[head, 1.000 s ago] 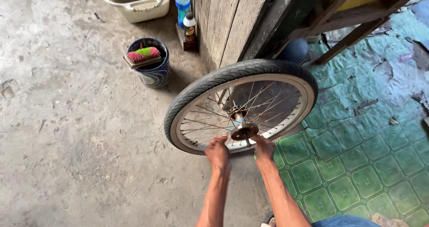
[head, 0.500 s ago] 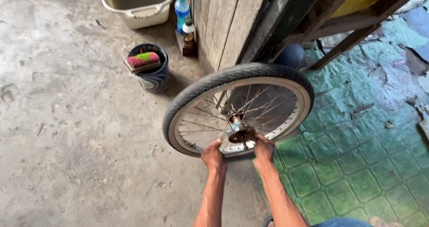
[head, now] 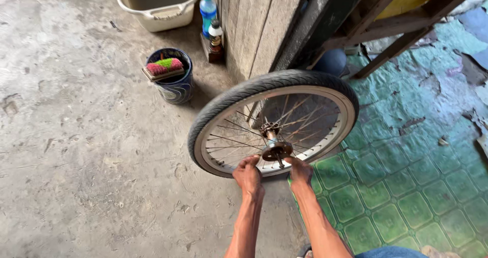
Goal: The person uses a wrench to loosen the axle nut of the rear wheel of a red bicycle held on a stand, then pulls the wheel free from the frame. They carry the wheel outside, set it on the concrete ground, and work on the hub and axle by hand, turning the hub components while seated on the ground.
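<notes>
Both forearms extend forward from the bottom edge, the left hand [head: 248, 175] and right hand [head: 301, 169] set close together with fingers curled onto the near rim of the bicycle wheel [head: 229, 101], either side of the rusty hub [head: 277, 150]; how firmly they clamp cannot be told from this angle. The wheel sits tilted above the concrete floor [head: 76, 161], against a plank wall [head: 259, 24]. Beyond stand a blue bucket [head: 175, 87] carrying a scrub brush [head: 163, 68], two bottles [head: 209, 19] and a cream tub [head: 155, 16].

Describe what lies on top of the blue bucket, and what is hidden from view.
A scrub brush with pink and green bristles lies across the rim of the bucket, bristles up. It covers much of the opening, and the bucket's inside is in shadow, so its contents cannot be seen.
</notes>
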`<state>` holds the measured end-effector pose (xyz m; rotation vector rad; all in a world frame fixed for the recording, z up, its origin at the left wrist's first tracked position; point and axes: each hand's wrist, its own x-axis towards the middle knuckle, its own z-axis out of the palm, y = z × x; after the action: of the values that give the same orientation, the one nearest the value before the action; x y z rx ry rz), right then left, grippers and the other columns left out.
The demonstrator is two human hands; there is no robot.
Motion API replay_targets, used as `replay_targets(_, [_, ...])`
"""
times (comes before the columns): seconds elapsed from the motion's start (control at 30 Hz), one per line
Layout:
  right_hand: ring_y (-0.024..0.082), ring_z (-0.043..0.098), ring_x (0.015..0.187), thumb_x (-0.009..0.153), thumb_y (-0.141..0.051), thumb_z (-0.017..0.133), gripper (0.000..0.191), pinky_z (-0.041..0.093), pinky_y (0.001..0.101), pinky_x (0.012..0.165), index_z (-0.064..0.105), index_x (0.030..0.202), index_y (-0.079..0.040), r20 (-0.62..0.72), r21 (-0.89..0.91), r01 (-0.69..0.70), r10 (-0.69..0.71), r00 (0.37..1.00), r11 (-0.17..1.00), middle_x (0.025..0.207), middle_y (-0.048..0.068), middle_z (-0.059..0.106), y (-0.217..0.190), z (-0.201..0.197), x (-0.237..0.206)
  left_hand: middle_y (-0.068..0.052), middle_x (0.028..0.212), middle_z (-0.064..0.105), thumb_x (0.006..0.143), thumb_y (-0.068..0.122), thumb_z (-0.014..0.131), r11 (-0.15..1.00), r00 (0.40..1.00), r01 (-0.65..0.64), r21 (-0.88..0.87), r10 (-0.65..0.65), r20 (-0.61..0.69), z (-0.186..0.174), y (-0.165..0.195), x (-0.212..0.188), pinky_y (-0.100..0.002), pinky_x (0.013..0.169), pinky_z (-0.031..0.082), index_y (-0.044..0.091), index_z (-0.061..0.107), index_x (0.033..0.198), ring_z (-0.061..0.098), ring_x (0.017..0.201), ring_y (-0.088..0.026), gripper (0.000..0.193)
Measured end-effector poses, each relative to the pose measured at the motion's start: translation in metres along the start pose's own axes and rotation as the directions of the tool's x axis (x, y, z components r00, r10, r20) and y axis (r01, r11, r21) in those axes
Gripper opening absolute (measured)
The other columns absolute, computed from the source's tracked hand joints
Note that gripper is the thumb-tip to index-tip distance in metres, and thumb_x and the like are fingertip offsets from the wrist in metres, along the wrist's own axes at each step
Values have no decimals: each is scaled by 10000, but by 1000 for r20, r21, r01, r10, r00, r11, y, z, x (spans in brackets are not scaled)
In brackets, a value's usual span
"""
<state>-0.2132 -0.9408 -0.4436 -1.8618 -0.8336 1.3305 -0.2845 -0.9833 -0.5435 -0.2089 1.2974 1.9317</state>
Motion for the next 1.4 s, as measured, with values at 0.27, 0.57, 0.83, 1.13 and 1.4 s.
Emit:
replay_targets(0.27, [59,345,433,834,-36,603,215,218,269,411,796,928,-37,95,239,37,-61,994,970,551,-56,489,2,1,3,-3,712,688,770,103,772,991,996,43,127,-33,-80,-3,3,4,-287,551,382,15,795,831,514,590,-103,110])
replay_targets(0.57, [61,297,424,813,-31,659,169,194,265,405,781,929,-54,72,291,9,-31,997,957,542,-73,427,-1,3,3,23,556,499,816,119,792,987,993,113,115,-108,-50,-10,2,3,-299,438,307,9,716,801,420,462,-98,135])
replay_targets(0.83, [78,348,410,794,-64,630,113,213,274,376,729,848,-73,169,378,-23,-45,985,925,557,-44,475,3,-1,3,-10,554,554,803,68,784,983,983,168,68,-162,-90,-14,2,1,-321,424,293,-7,735,814,403,435,-118,90])
replay_targets(1.13, [101,326,402,803,-76,704,67,206,282,375,737,831,-25,56,302,12,-30,998,953,544,-3,456,0,-2,4,4,538,507,836,100,746,984,984,176,37,-176,-8,-3,4,3,-306,397,296,15,716,821,415,412,-114,92])
replay_targets(1.4, [93,424,425,843,-93,639,129,283,269,390,764,843,-60,24,242,21,-27,999,970,553,-1,519,2,5,-3,-26,554,557,786,105,752,990,990,143,-6,-143,2,0,4,4,-307,415,302,-5,763,855,434,424,-134,130])
